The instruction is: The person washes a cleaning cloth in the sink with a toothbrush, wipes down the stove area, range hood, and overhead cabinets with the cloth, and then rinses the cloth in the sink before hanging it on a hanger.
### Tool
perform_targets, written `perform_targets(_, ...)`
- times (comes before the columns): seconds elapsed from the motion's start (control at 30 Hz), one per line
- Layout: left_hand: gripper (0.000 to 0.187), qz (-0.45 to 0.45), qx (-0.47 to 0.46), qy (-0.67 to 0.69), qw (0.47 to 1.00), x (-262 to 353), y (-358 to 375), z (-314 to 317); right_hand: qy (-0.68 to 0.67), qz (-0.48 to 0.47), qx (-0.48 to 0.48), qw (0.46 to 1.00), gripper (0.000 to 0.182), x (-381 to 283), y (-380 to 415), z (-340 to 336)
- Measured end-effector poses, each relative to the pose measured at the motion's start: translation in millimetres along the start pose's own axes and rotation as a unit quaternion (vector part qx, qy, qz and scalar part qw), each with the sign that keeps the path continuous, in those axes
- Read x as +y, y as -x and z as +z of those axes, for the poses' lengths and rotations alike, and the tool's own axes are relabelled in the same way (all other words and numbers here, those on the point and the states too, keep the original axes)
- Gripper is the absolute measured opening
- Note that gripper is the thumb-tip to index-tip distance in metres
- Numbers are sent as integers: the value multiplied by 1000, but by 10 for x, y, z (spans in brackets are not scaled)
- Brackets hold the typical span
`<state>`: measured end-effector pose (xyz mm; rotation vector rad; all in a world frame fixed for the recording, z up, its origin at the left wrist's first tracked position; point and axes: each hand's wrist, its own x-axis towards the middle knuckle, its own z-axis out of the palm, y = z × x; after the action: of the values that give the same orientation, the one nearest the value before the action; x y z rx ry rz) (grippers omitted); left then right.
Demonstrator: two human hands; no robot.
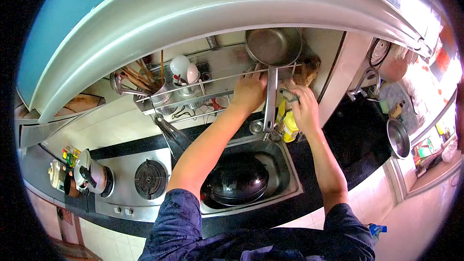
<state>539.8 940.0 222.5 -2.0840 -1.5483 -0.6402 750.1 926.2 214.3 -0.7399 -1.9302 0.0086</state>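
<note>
My left hand [250, 92] is at the front rail of a metal wall rack [224, 65], its fingers curled over the rail. Close to the rack's right end, my right hand [303, 106] is closed around a dark, wiry scrubber [290, 95], only partly visible between the fingers. Between my hands, the handle of a frying pan [273, 46] points down toward me; its round body rests up on the rack. A yellow bottle [290, 126] stands just below my right hand. Under my forearms, a black wok [240, 179] lies in the steel sink [290, 169].
Left on the rack are a utensil holder [161, 97] and white ladles [180, 65]. A gas stove [130, 164] with a pressure cooker [94, 174] is at left. To the right are a tap [360, 87] and steel pan [398, 137]. A curved hood [217, 0] hangs overhead.
</note>
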Motion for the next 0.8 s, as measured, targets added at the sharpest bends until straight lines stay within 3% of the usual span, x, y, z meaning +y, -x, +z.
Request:
perform_targets(0.07,42,13,28,-14,999,-6,13,-24,-14,-22,-10,1000,27,52,4,95)
perform_targets(0.17,41,11,-15,-8,1000,-41,3,22,-23,-2,-39,999,28,80,48,318)
perform_targets(0.3,42,12,36,-21,999,-78,31,75,-55,182,105,976,29,151,-5,511)
perform_targets(0.43,44,-11,39,-16,999,-50,82,47,-48,311,52,948,31,44,-275,452)
perform_targets(0.53,49,-17,25,-1,1000,-40,74,5,-71,268,125,953,30,97,-300,671)
perform_targets(0.57,50,-15,15,6,1000,-48,72,-18,-103,313,99,939,29,-173,-343,580)
perform_targets(0.6,53,-13,8,-16,1000,-73,77,-8,-123,289,54,948,27,-272,-313,570)
perform_targets(0.67,59,-9,-9,-61,998,-68,101,-76,-88,158,71,981,27,-268,-264,678)
perform_targets(0.7,64,-36,-63,-31,997,-40,111,-113,-111,166,24,980,34,-236,-217,630)
perform_targets(0.8,63,8,22,-41,999,-114,146,63,-191,222,85,952,44,-204,-126,560)
